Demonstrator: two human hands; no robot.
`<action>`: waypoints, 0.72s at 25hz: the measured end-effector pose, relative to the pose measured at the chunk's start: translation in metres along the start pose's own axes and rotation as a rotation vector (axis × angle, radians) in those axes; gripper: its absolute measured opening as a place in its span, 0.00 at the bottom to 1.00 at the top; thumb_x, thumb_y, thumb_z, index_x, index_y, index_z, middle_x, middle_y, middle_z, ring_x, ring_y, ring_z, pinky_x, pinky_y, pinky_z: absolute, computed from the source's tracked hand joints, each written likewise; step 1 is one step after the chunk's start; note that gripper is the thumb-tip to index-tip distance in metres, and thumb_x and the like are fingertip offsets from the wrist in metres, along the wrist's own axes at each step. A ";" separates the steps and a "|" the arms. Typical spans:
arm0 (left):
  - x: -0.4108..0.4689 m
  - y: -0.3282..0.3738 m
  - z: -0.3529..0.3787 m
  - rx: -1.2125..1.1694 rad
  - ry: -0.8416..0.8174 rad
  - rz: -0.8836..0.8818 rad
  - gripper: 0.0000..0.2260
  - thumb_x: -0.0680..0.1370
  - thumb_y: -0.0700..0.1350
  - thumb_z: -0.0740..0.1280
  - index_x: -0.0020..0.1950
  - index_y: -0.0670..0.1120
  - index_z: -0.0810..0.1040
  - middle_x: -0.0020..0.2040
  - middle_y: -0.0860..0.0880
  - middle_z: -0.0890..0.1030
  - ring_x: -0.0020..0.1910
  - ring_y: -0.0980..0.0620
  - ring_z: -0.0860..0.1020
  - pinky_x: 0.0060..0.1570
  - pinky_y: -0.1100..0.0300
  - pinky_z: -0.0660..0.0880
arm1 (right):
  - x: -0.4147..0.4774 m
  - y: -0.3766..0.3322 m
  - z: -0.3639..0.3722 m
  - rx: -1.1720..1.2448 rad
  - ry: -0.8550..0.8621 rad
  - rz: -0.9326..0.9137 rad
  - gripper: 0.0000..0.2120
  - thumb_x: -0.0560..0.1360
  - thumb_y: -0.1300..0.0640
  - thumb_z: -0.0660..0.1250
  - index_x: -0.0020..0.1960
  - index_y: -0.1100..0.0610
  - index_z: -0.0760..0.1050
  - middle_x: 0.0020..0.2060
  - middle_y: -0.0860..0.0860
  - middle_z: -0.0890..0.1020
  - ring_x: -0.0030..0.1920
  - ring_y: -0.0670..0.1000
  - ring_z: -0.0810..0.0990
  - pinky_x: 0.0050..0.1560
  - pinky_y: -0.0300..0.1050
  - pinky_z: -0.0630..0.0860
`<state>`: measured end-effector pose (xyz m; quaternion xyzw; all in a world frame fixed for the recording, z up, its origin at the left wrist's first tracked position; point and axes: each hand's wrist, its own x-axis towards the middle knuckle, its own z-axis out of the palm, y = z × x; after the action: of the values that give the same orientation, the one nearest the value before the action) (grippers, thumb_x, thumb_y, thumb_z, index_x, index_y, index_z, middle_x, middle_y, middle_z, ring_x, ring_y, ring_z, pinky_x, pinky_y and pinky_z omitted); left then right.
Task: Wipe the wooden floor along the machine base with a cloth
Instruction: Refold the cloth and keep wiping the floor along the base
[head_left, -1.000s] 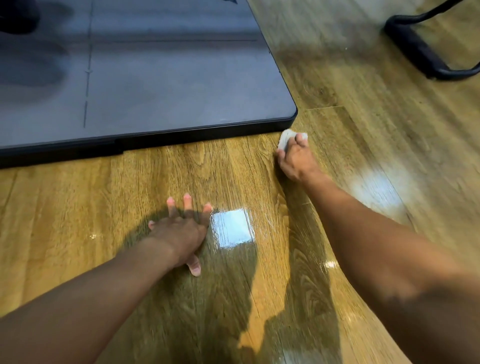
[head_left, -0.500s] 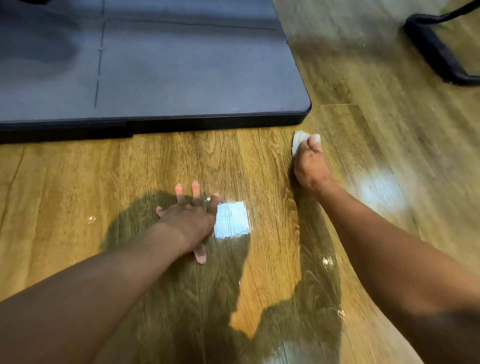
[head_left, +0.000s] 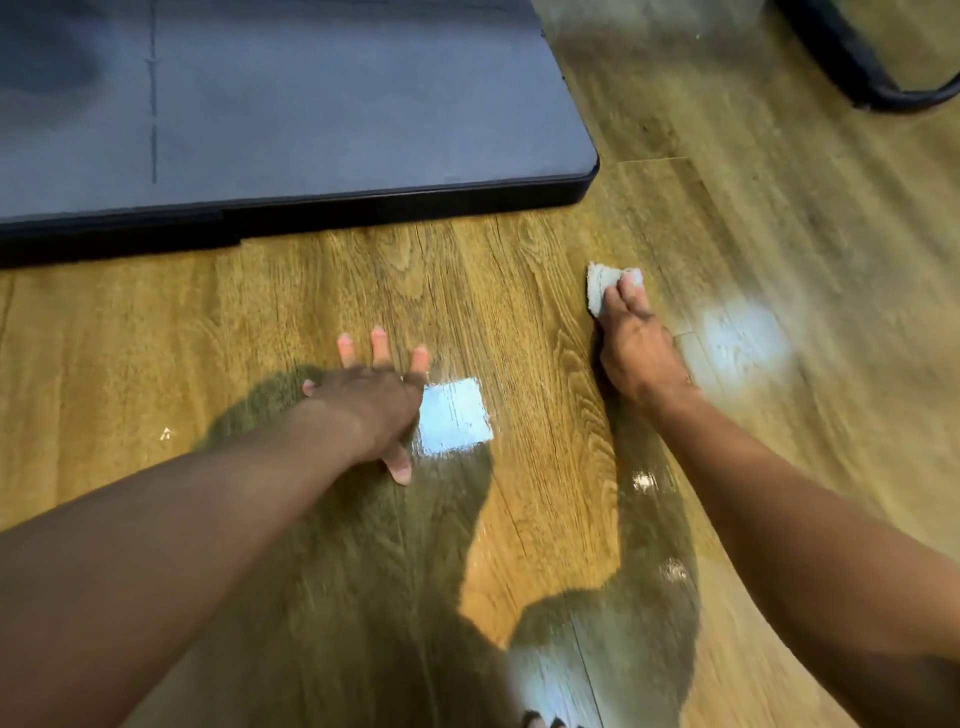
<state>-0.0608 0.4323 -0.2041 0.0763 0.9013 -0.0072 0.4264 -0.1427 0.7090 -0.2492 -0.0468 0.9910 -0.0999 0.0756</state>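
Note:
A small grey-white cloth (head_left: 598, 287) lies on the glossy wooden floor (head_left: 493, 291), a little in front of the near right corner of the dark grey machine base (head_left: 322, 114). My right hand (head_left: 636, 348) presses the cloth to the boards with straight fingers laid over it; most of the cloth is under the fingers. My left hand (head_left: 371, 400) rests flat on the floor to the left, fingers spread, bearing weight. The base's black edge (head_left: 405, 205) runs across the view above both hands.
A black curved tubular frame (head_left: 883, 78) stands on the floor at the top right. Bright light patches reflect off the boards near both hands. My shadow covers the floor at the bottom centre.
My right hand has drawn the cloth back from the base's corner toward me and slightly right. The left hand stays planted in the same spot on the floor.

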 end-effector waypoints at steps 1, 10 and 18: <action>-0.001 -0.002 0.001 0.006 0.014 0.003 0.57 0.68 0.58 0.74 0.73 0.50 0.27 0.71 0.36 0.28 0.71 0.29 0.35 0.67 0.32 0.58 | 0.014 -0.006 -0.004 0.016 -0.014 0.008 0.15 0.80 0.63 0.50 0.66 0.62 0.62 0.71 0.57 0.59 0.65 0.63 0.68 0.56 0.60 0.72; 0.000 -0.001 -0.002 -0.010 0.006 0.002 0.59 0.67 0.57 0.76 0.74 0.49 0.27 0.72 0.36 0.28 0.71 0.28 0.36 0.65 0.30 0.59 | -0.153 0.027 0.017 0.079 0.052 0.025 0.19 0.80 0.62 0.56 0.71 0.59 0.64 0.75 0.54 0.59 0.75 0.56 0.57 0.63 0.60 0.72; -0.010 -0.012 0.004 0.043 0.036 0.024 0.56 0.69 0.61 0.72 0.73 0.53 0.27 0.72 0.40 0.28 0.73 0.34 0.36 0.71 0.37 0.54 | -0.193 0.017 0.013 0.017 0.031 -0.021 0.25 0.78 0.67 0.60 0.73 0.62 0.62 0.76 0.55 0.57 0.74 0.58 0.60 0.61 0.56 0.74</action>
<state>-0.0528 0.4187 -0.1993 0.0965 0.9075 -0.0201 0.4083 0.0485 0.7437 -0.2384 -0.0548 0.9907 -0.1097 0.0593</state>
